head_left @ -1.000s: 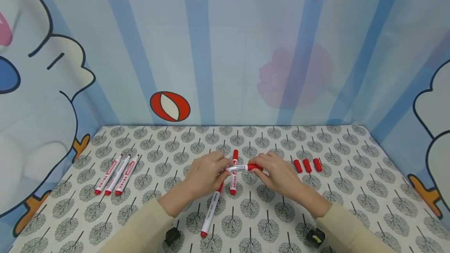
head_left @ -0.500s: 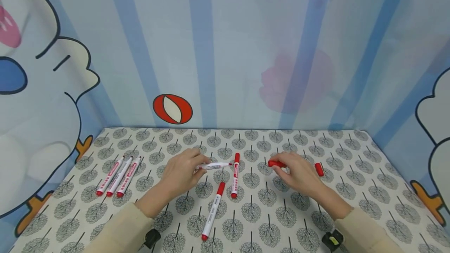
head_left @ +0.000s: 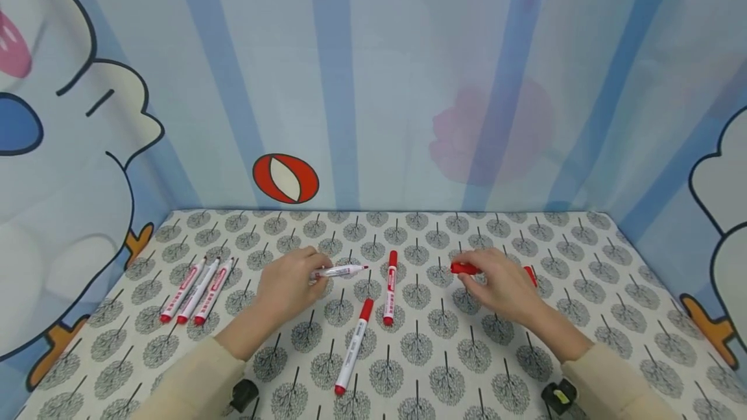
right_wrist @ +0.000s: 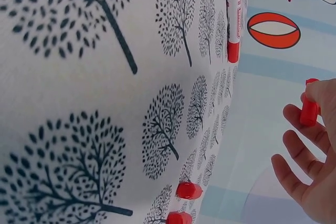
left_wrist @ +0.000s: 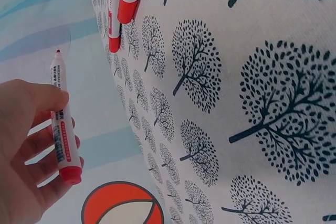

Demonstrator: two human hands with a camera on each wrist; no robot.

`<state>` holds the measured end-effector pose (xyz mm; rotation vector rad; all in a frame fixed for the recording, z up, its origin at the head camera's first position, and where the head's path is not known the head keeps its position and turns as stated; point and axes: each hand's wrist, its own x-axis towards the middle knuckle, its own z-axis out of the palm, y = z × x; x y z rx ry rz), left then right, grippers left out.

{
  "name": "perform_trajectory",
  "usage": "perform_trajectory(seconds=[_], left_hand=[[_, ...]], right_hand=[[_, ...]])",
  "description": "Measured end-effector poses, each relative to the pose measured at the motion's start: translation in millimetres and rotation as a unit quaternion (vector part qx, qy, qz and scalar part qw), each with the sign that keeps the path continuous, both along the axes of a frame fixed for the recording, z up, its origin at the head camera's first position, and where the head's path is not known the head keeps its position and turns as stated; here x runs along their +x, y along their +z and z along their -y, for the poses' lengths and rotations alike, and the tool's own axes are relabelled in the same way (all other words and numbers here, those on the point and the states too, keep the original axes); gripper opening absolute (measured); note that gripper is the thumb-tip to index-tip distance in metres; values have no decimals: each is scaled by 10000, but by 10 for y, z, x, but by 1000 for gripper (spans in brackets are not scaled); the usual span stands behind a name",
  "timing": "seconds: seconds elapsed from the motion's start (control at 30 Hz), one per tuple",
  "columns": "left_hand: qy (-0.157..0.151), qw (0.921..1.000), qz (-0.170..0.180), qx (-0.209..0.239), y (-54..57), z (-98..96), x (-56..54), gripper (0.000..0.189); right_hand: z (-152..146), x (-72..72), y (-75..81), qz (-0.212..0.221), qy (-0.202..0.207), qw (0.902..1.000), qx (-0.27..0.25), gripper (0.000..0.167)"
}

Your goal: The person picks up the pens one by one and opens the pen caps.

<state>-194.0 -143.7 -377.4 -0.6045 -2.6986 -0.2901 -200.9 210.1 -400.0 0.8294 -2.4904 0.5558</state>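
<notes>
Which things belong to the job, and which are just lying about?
Likely job:
uncapped white marker in left hand
red cylindrical cap in right hand
two red-capped white markers
three uncapped white markers
loose red caps

Just background:
white tree-print tablecloth
blue-striped backdrop

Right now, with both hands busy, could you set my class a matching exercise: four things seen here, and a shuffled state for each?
Things
1. Left hand
2. Right hand
3. Row of three markers
4. Nearest lying marker

States
A. Uncapped, side by side
B. Holding a loose red cap
C. Capped, red at both ends
D. Holding an open marker

Pairs: 1-D, 2-B, 3-A, 4-C
</notes>
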Motion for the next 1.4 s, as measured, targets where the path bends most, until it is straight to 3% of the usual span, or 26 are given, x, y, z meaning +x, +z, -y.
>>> perform_trajectory(seconds=[0.2,0.43,0.63,1.03,1.4], left_hand=[[438,9983,364,88,-33,102,3,17],[633,9972,368,128,-134,282,-43,19],[1035,9913,787,198,-145,440,-84,18],[1454,9825,1150,186,-205,726,-146,22],[2041,9610,1819,406,-172,879,-125,31]], right_hand=[[-12,-13,6,-9,-9,10000,-56,25],[-54,-4,-1,-8,-56,10000,-61,25],[-86,2,2,-83,-184,9998,-8,24],[-137,10,11,-103,-300,9995,56,22],[-185,28,33,9,-492,9987,139,23]])
